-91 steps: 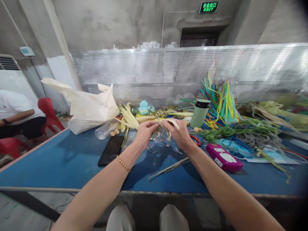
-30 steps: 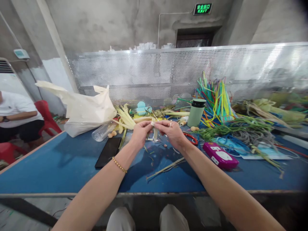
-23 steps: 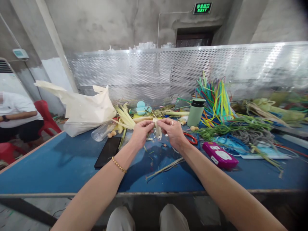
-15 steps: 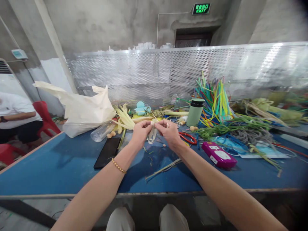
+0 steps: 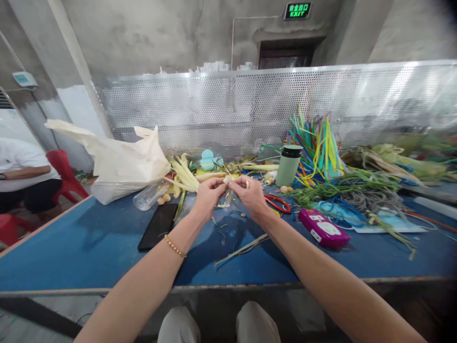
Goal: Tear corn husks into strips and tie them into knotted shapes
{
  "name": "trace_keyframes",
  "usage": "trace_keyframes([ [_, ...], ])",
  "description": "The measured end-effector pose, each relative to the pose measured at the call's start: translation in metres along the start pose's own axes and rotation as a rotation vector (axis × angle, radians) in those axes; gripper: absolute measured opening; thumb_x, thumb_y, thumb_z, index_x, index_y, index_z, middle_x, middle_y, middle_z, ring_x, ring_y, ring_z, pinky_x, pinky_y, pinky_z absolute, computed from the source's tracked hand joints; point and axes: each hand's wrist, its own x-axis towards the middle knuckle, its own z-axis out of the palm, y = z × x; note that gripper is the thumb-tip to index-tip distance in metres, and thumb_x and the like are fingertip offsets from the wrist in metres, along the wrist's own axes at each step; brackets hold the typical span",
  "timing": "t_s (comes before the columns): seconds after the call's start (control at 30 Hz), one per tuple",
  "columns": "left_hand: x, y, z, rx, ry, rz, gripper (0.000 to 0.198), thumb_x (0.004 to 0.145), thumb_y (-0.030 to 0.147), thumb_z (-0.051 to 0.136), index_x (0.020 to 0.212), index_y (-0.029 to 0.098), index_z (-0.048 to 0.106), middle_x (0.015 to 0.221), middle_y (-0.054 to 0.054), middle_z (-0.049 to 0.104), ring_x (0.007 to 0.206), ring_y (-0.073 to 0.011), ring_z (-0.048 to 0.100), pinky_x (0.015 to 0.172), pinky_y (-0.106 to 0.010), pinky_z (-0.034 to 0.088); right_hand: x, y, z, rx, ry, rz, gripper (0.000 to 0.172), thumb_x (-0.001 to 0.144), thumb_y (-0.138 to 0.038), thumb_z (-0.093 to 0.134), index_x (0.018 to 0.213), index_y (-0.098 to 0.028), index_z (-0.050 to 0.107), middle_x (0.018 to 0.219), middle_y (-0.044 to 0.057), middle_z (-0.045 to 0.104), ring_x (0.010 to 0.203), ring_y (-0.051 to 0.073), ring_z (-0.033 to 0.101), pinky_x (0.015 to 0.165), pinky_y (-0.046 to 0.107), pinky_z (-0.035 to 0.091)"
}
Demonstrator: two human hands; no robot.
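Over the middle of the blue table, my left hand (image 5: 208,196) and my right hand (image 5: 251,194) meet fingertip to fingertip. Both are closed in a pinch on a small pale strip of plant fibre, perhaps dried husk (image 5: 229,181), whose loose ends hang down between them. Its exact shape is partly hidden by my fingers. Just right of my right hand lie red-handled pliers (image 5: 277,204). Behind my left hand rests a bundle of pale yellow husk leaves (image 5: 183,172). A thin dry stalk (image 5: 241,251) lies on the table below my hands.
On the left are a white plastic bag (image 5: 130,159), a clear bottle (image 5: 146,196) and a black phone (image 5: 158,226). To the right stand a green tumbler (image 5: 289,166), a purple box (image 5: 323,227) and colourful strips (image 5: 317,147). A seated person (image 5: 23,166) is at far left.
The hanging ends of the pale strip have shifted slightly between my fingers. Both hands keep their pinch in nearly the same place; the view has moved a little.
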Motion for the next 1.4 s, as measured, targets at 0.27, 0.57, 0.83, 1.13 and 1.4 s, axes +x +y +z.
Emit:
trace_keyframes([
  [0.27,0.000,-0.001,-0.001,-0.056,0.003,-0.044,0.028,0.059,0.035,0.086,0.072,0.014,0.073,0.069,-0.001,0.063,0.062,-0.0087,0.050,0.060,-0.023,0.040,-0.002,-0.008,-0.005,0.118,-0.057,0.081,0.034,0.065,-0.046,0.078,0.059,-0.019,0.057,0.048,-0.005,0.047,0.046,0.009,0.035,0.045,0.026,0.024],
  [0.57,0.000,-0.002,0.000,-0.016,-0.047,-0.028,0.031,0.060,0.038,0.086,0.070,0.013,0.070,0.060,0.002,0.055,0.054,-0.0062,0.043,0.053,-0.022,0.031,-0.006,-0.015,-0.006,0.128,-0.135,0.070,0.040,0.066,-0.052,0.080,0.061,-0.019,0.058,0.047,-0.005,0.045,0.045,0.008,0.033,0.044,0.026,0.022],
  [0.83,0.000,-0.004,-0.002,-0.068,-0.075,-0.025,0.036,0.057,0.039,0.087,0.066,0.013,0.064,0.055,0.004,0.049,0.051,-0.0056,0.038,0.051,-0.022,0.026,-0.004,-0.014,-0.006,0.129,-0.176,0.027,0.044,0.068,-0.052,0.079,0.057,-0.019,0.052,0.045,-0.006,0.042,0.044,0.007,0.032,0.044,0.025,0.021],
  [1.13,0.000,-0.005,-0.001,-0.027,-0.035,-0.010,0.026,0.060,0.032,0.082,0.067,0.014,0.065,0.057,0.003,0.050,0.051,-0.0057,0.038,0.051,-0.022,0.025,-0.003,-0.012,-0.006,0.105,-0.177,0.038,0.043,0.067,-0.053,0.078,0.060,-0.018,0.054,0.045,-0.006,0.043,0.043,0.007,0.032,0.043,0.024,0.021],
  [1.4,0.000,-0.002,-0.001,-0.026,-0.015,-0.018,0.026,0.058,0.031,0.082,0.065,0.013,0.064,0.054,0.004,0.050,0.050,-0.0058,0.039,0.051,-0.022,0.026,-0.003,-0.010,-0.005,0.082,-0.193,0.059,0.043,0.067,-0.054,0.078,0.062,-0.018,0.055,0.046,-0.006,0.044,0.042,0.006,0.032,0.041,0.024,0.021],
])
